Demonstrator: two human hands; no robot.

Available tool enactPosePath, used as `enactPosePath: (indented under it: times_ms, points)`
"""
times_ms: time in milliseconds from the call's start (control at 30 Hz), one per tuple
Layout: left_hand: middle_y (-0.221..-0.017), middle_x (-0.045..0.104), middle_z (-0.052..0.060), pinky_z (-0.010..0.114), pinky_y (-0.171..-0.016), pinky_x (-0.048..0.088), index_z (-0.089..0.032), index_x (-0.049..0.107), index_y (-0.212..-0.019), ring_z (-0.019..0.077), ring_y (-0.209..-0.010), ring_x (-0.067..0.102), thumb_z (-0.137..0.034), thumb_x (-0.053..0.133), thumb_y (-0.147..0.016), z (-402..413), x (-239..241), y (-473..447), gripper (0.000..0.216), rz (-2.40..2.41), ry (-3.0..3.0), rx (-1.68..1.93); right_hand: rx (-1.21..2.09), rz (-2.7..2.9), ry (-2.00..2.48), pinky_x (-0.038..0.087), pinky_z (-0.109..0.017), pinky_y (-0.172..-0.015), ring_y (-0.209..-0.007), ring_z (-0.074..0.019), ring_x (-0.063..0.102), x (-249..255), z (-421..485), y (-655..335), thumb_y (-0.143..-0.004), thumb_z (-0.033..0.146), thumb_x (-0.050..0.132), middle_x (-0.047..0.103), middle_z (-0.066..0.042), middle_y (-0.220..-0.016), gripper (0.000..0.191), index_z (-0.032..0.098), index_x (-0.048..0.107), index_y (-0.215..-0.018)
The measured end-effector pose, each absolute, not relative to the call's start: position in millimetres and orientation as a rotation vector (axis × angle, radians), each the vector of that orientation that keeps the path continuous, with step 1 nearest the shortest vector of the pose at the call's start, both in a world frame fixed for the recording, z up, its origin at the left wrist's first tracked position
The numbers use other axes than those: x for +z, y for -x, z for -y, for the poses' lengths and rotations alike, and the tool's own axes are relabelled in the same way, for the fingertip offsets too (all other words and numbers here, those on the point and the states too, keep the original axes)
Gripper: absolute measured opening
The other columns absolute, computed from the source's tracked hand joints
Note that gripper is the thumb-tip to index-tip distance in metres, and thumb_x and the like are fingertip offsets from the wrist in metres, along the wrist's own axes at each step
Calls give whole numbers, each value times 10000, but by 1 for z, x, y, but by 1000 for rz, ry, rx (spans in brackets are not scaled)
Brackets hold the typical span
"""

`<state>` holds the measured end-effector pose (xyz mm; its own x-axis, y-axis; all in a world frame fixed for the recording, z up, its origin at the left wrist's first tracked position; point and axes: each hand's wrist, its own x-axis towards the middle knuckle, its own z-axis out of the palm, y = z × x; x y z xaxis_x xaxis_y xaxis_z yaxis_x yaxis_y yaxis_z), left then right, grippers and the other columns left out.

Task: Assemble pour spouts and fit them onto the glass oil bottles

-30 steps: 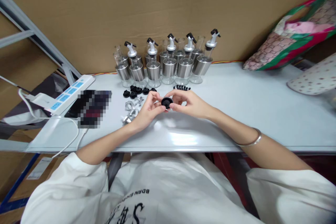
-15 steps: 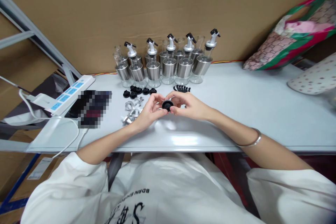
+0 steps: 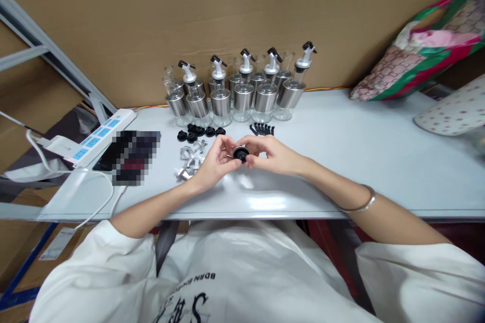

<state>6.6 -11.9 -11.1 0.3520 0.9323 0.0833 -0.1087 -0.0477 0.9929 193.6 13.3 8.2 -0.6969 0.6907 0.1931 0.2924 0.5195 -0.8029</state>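
Observation:
Between my two hands, above the table, is a bottle pourer spout (image 3: 241,154), its round black stopper facing me and a silver rim around it. My left hand (image 3: 220,161) is closed on its left side, thumb against the edge. From the right, my right hand (image 3: 271,155) grips it with thumb and fingers. Black rubber stoppers (image 3: 199,131) lie in a group beyond my left hand. Silver spout bodies (image 3: 192,157) are heaped just left of that hand. Small black levers (image 3: 262,129) lie in a row behind my right hand.
Several glass bottles with steel sleeves (image 3: 221,102) line the back, some topped with spouts. At left are a power strip (image 3: 100,133), white cables and a blurred dark device (image 3: 132,157). A patterned bag (image 3: 401,73) and a dotted white object (image 3: 452,111) stand at right.
The pourer spout has tipped slightly in my fingers, and more of its black stopper shows. Both hands keep hold and have barely moved.

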Motion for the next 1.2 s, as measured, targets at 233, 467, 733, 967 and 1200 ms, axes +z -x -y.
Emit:
enactPosePath:
  times_ms: [233, 467, 733, 967, 1200]
  points:
    - [-811, 416, -37, 212, -676, 431, -209, 416, -885, 99, -742, 471, -287, 738, -627, 12, -13, -6, 420, -849, -1387, 1053, 1101, 2237, 792, 458, -257, -605, -579, -136, 591, 7, -13, -193, -800, 261, 515, 660, -10, -632, 306, 128, 611, -1057]
    - [-854, 425, -27, 218, -722, 436, -217, 395, -910, 104, -789, 477, -304, 704, -694, 13, -20, -6, 387, -808, -1445, 1082, 1082, 2253, 787, 450, -248, -606, -593, -131, 587, 8, -13, -194, -791, 249, 511, 662, -9, -647, 289, 131, 602, -1039]
    - [-1001, 447, 8, 258, -811, 461, -242, 382, -1005, 131, -918, 508, -373, 623, -807, 18, -27, -9, 338, -824, -1487, 1112, 1058, 2169, 846, 454, -265, -619, -609, -141, 589, 7, -13, -192, -739, 243, 538, 659, -7, -661, 228, 162, 559, -951]
    - [-951, 464, 5, 255, -778, 443, -227, 382, -1007, 134, -867, 508, -405, 601, -811, 18, -28, -8, 344, -798, -1550, 1068, 1066, 2177, 857, 431, -258, -588, -585, -138, 568, 11, -8, -190, -707, 240, 534, 634, 7, -616, 161, 187, 502, -855]
    - [-824, 467, -22, 240, -695, 413, -211, 386, -914, 120, -753, 477, -321, 599, -761, 18, -27, -6, 285, -842, -1616, 1012, 1083, 2232, 852, 394, -223, -535, -526, -105, 492, 6, -8, -188, -695, 247, 537, 587, 36, -566, 136, 197, 460, -794]
